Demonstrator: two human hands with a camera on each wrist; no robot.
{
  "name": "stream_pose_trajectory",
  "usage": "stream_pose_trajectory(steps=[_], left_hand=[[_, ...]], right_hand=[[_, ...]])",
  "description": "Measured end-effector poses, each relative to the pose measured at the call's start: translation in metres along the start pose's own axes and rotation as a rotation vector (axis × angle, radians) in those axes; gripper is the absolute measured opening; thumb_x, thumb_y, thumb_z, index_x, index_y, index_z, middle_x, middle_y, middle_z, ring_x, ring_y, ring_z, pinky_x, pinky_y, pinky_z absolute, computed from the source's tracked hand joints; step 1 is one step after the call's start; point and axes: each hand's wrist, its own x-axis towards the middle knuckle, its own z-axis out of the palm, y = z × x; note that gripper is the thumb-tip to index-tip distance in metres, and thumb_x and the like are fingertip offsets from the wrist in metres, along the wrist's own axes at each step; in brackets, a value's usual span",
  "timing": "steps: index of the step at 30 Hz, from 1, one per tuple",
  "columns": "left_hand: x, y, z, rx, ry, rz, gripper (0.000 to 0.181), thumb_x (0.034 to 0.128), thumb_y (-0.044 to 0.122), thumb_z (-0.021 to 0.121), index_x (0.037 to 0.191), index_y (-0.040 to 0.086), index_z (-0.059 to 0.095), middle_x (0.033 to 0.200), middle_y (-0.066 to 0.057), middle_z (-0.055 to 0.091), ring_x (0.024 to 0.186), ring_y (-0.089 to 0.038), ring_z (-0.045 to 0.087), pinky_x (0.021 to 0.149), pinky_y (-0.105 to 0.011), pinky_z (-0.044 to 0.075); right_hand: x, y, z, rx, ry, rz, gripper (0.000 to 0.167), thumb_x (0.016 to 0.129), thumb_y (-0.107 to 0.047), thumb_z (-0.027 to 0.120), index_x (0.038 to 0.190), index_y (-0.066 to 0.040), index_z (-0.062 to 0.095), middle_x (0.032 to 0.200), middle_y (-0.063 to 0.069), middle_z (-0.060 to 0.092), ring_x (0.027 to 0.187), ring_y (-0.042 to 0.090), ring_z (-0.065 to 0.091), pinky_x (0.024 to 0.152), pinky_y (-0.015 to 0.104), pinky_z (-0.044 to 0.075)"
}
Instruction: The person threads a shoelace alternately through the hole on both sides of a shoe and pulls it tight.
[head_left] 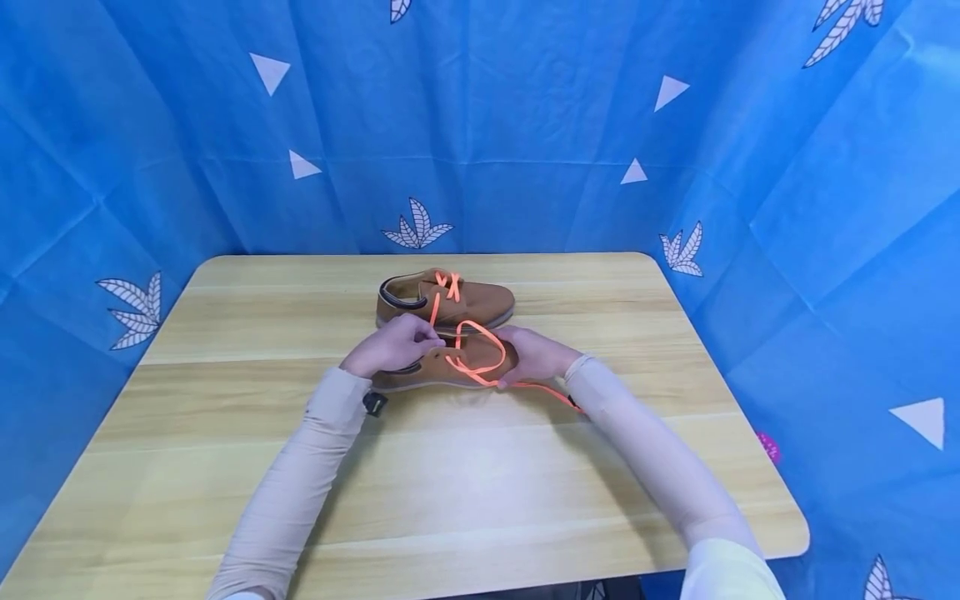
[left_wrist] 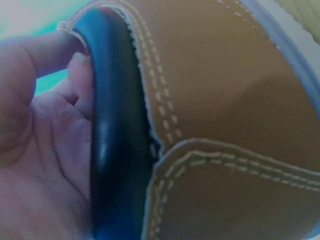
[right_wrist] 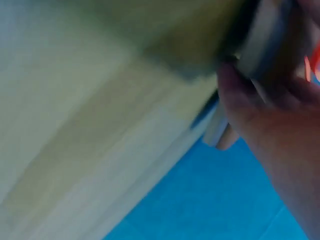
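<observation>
A brown shoe (head_left: 438, 367) with an orange shoelace (head_left: 480, 323) lies on the table, toe to the right. My left hand (head_left: 393, 343) is at its opening, fingers bent; a short piece of lace stands up from them, seemingly pinched. In the left wrist view the dark padded collar (left_wrist: 115, 125) and stitched brown side hide some of the fingertips. My right hand (head_left: 536, 354) grips the toe end, thumb on the near side. The lace loops over the shoe's front, and one end trails under the right wrist.
A second brown shoe (head_left: 480, 302), its orange lace threaded, stands just behind the first. Both are on a light wooden table (head_left: 480, 492). A blue patterned curtain (head_left: 465, 125) hangs behind and at the sides.
</observation>
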Motion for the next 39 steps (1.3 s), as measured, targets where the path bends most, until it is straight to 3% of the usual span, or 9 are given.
stream_pose_trajectory(steps=[5,9,13,18,22,27,31,39], left_hand=[[-0.001,-0.004,-0.009,-0.038,0.021,-0.004,0.023,0.1057,0.020,0.059,0.096,0.004,0.074,0.073,-0.002,0.060,0.065,-0.015,0.055,0.064,-0.030,0.045],[-0.001,-0.009,-0.022,-0.089,0.071,-0.030,0.024,0.1064,0.019,0.058,0.102,0.001,0.074,0.080,-0.007,0.067,0.072,-0.020,0.063,0.070,-0.029,0.050],[-0.001,-0.015,-0.033,-0.122,0.099,-0.048,0.028,0.1072,0.021,0.057,0.105,0.000,0.074,0.081,-0.011,0.067,0.069,-0.022,0.062,0.064,-0.029,0.049],[-0.004,-0.030,-0.044,-0.206,0.131,-0.091,0.032,0.1080,0.025,0.055,0.114,-0.003,0.071,0.086,-0.010,0.065,0.079,-0.025,0.064,0.071,-0.032,0.051],[-0.009,-0.039,-0.054,-0.293,0.227,-0.115,0.035,0.1081,0.030,0.055,0.118,-0.001,0.069,0.089,-0.009,0.064,0.082,-0.021,0.064,0.068,-0.026,0.049],[-0.014,-0.043,-0.061,-0.364,0.338,-0.117,0.040,0.1078,0.035,0.055,0.119,-0.001,0.067,0.081,0.003,0.061,0.073,-0.008,0.059,0.061,-0.024,0.044],[-0.017,-0.044,-0.063,-0.447,0.418,-0.142,0.039,0.1076,0.035,0.055,0.120,-0.001,0.066,0.075,0.009,0.059,0.069,-0.006,0.059,0.059,-0.021,0.044],[-0.016,-0.050,-0.062,-0.527,0.514,-0.170,0.038,0.1083,0.032,0.053,0.123,-0.002,0.063,0.073,0.015,0.060,0.066,-0.002,0.057,0.058,-0.019,0.045]], right_hand=[[0.003,0.007,0.005,-0.023,0.066,0.005,0.092,0.073,-0.029,0.096,0.151,-0.009,0.051,0.146,0.006,0.061,0.137,0.023,0.056,0.117,0.041,0.043],[0.004,0.011,0.006,-0.029,0.079,-0.008,0.092,0.074,-0.033,0.095,0.152,-0.012,0.050,0.150,0.007,0.059,0.140,0.024,0.054,0.117,0.041,0.043],[0.002,0.012,0.007,-0.025,0.083,-0.012,0.093,0.075,-0.035,0.094,0.154,-0.013,0.049,0.151,0.007,0.058,0.140,0.025,0.054,0.117,0.042,0.043],[0.002,0.012,0.007,-0.026,0.077,-0.003,0.094,0.076,-0.036,0.093,0.155,-0.013,0.047,0.152,0.007,0.057,0.141,0.025,0.054,0.118,0.042,0.042],[0.001,0.012,0.006,-0.024,0.073,0.002,0.095,0.077,-0.036,0.092,0.155,-0.010,0.046,0.154,0.010,0.056,0.143,0.028,0.052,0.120,0.044,0.041],[0.001,0.012,0.005,-0.027,0.067,0.028,0.096,0.077,-0.037,0.092,0.156,-0.011,0.045,0.155,0.010,0.054,0.145,0.028,0.050,0.120,0.044,0.040],[0.001,0.012,0.006,-0.019,0.064,0.020,0.095,0.077,-0.036,0.092,0.156,-0.012,0.045,0.155,0.010,0.054,0.143,0.027,0.052,0.118,0.044,0.042],[0.003,0.013,0.005,-0.013,0.058,-0.001,0.093,0.078,-0.034,0.092,0.156,-0.012,0.046,0.155,0.009,0.055,0.142,0.026,0.053,0.117,0.043,0.044]])
